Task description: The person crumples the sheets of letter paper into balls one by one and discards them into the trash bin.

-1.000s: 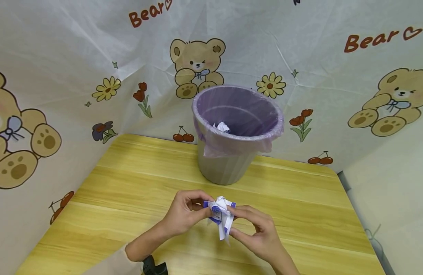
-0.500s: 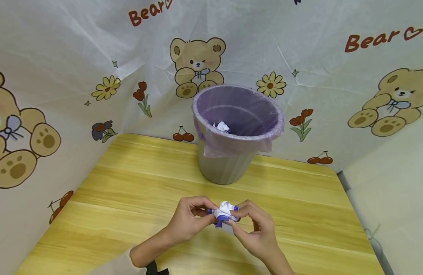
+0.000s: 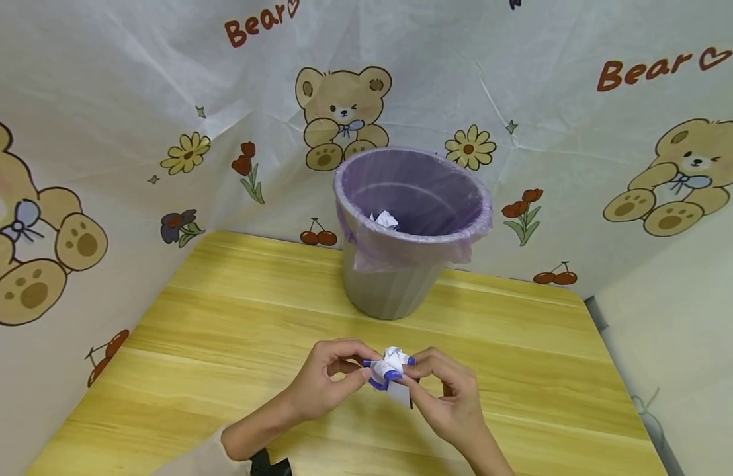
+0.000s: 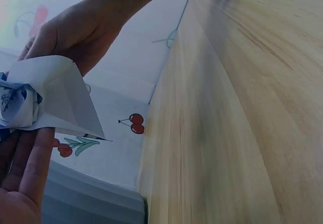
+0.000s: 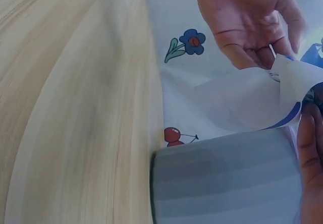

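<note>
A crumpled sheet of white paper with blue printed edges [image 3: 393,360] is held between both hands, above the front part of the table. My left hand [image 3: 327,380] pinches its left side between thumb and forefinger. On the other side, my right hand [image 3: 452,390] grips the paper with thumb and fingers. A flat flap hangs below the bunched part; the left wrist view shows this paper [image 4: 65,95] coming to a point. In the right wrist view a smooth, curved stretch of the paper [image 5: 242,100] spans between the hands.
A grey bin [image 3: 390,291] with a purple liner [image 3: 402,254] stands behind the hands, with crumpled white paper [image 3: 386,220] inside. Wood-grain table [image 3: 235,317] lies beneath. Bear-print cloth [image 3: 253,86] hangs behind and at the sides. A black device [image 3: 270,465] sits at the left wrist.
The paper is bunched more tightly than a second ago and has been turned, its flap now hanging to the lower right. Both hands shifted slightly; the bin stayed put.
</note>
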Tool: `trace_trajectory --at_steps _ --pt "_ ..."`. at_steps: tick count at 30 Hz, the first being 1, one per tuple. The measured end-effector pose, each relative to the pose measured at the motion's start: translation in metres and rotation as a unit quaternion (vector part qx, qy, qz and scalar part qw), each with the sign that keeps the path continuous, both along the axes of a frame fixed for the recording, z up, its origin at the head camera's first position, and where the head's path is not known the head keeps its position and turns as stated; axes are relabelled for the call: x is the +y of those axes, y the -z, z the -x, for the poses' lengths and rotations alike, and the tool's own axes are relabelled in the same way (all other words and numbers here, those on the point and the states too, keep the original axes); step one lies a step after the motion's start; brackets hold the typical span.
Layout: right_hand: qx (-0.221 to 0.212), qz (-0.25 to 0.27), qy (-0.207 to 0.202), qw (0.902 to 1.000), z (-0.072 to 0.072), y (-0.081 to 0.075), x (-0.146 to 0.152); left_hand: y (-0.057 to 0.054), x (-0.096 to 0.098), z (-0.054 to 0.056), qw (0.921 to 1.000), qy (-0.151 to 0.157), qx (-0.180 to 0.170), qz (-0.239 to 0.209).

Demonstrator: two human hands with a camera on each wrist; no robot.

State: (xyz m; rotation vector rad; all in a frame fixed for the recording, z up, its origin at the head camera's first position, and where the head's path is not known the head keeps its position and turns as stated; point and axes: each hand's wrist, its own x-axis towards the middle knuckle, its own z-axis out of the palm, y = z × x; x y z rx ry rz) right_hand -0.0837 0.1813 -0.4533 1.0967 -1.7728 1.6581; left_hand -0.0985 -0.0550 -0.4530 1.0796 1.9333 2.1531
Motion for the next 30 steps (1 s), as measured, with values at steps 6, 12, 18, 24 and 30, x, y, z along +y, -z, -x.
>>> trace_trajectory --at_steps 6,12,18,24,30 --pt "0.048 -0.014 0.009 0.9987 0.002 -0.004 0.000 0.003 0.001 0.004 0.9973 0.045 -0.051 -0.028" --pt "0.118 -0.056 0.049 0.9902 0.000 -0.014 -0.004 0.006 0.000 0.007 0.9919 0.061 -0.103 -0.041" --pt "0.187 -0.086 0.077 0.9756 0.001 -0.020 -0.007 0.004 0.000 0.007 0.9874 0.078 -0.134 -0.030" --pt "0.222 -0.090 0.079 0.9675 0.002 -0.020 -0.008 0.001 0.000 0.007 0.9902 0.073 -0.119 -0.006" --pt "0.202 -0.083 0.061 0.9740 0.002 -0.018 -0.006 -0.002 -0.001 0.006 0.9951 0.050 -0.085 0.006"
